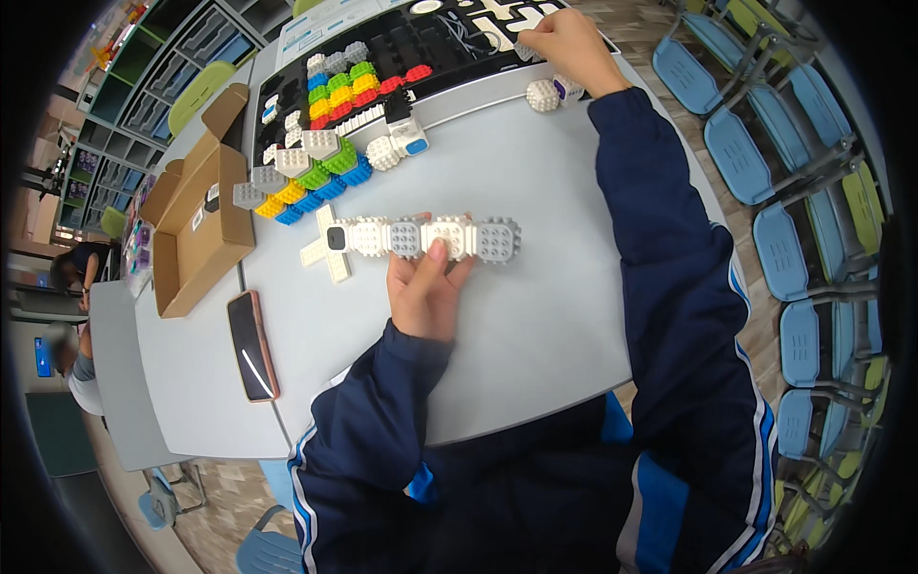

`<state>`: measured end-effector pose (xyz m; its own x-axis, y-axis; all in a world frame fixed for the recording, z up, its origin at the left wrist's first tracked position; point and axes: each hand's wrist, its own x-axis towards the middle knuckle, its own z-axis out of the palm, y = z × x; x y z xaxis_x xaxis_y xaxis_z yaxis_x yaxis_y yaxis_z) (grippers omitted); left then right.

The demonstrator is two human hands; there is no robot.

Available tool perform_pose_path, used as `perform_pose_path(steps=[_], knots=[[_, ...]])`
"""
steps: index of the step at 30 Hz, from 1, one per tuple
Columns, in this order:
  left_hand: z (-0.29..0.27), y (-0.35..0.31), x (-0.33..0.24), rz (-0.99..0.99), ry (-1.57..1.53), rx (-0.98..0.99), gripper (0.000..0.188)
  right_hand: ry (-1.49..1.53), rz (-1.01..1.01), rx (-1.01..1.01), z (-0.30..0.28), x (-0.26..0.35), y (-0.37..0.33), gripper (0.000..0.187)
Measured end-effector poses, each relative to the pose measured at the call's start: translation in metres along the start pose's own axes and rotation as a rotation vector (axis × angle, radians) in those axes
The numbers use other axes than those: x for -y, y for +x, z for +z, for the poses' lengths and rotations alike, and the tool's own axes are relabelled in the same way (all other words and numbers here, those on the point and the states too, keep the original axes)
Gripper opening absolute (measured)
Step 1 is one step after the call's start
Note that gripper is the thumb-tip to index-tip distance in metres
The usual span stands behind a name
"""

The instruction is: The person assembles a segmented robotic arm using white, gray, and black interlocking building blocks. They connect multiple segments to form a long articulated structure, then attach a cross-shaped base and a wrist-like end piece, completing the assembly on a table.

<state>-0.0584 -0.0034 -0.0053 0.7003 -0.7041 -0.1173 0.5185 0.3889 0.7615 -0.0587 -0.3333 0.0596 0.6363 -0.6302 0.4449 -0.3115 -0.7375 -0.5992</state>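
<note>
Block row: one is held level above the table (545, 316), running left to right; two white and two grey studded blocks are counted in the row of blocks (405, 239), with one dark-faced piece (336, 237) at the left end.
Left hand (426, 298): curled around the row from the near side, thumb pressed on the right-hand white block.
Cross piece (328, 251): one, white, seen at the row's left end; whether it is joined cannot be told.
Right hand (571, 50): fingers bent and drawn together, far right of the row; a grey piece (523, 51) is touched at the case (478, 103), but whether it is gripped cannot be told.
Studded round piece (542, 95): one, white, placed just near of the right hand.
Coloured assembly (316, 177): one, set far left of the row.
Cardboard box (234, 234): one, open, left.
Phone (252, 346): one, laid near left.
</note>
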Motion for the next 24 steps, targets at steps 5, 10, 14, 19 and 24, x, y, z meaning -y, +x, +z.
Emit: perform_pose_path(steps=[5, 10, 14, 19, 24], knots=[[0.0, 0.001, -0.004, -0.031, -0.034, -0.039, 0.046, 0.247, 0.004, 0.023, -0.009, 0.004, -0.019, 0.031], [0.001, 0.002, 0.001, 0.026, 0.114, -0.07, 0.05, 0.253, -0.032, -0.042, -0.003, 0.008, -0.025, 0.03], [0.002, 0.001, 0.004, 0.151, 0.254, -0.095, 0.073, 0.025, -0.061, -0.067, 0.003, 0.002, -0.018, 0.03], [-0.006, 0.007, 0.004, 0.21, 0.351, -0.066, 0.104, -0.152, -0.055, -0.07, 0.017, -0.018, -0.014, 0.032], [-0.002, 0.003, 0.005, 0.295, 0.403, -0.025, 0.13, -0.291, -0.013, 0.002, 0.015, -0.002, -0.011, 0.029]])
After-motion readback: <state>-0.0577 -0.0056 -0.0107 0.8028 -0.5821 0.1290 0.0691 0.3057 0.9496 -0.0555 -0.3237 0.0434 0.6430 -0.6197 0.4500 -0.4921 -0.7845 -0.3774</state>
